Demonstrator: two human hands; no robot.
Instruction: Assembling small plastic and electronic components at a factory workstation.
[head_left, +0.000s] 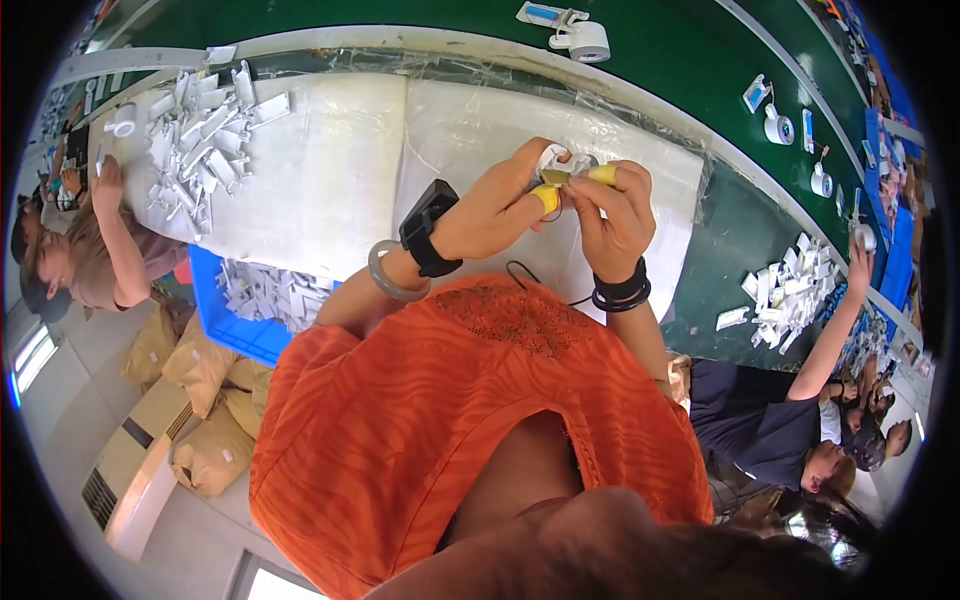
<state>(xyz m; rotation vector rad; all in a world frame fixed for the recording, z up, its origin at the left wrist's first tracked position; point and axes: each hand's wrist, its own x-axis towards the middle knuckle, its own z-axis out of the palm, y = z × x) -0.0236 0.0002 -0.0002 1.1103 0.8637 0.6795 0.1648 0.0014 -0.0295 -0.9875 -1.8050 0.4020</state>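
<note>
Over the white-covered table, my left hand is closed around a small white plastic part, which my fingers partly hide. My right hand meets it from the right, its fingertips pinching a small flat gold-coloured piece against the part. Yellow finger covers sit on some fingertips of both hands. A thin dark wire loop shows just below the part. On my left wrist are a black watch-like device and a pale bangle; black bands circle my right wrist.
White plastic pieces lie heaped at the left, with more in a blue bin below. Another pile is at the right. Beyond the table edge, a green conveyor carries white round devices. Co-workers sit on both sides.
</note>
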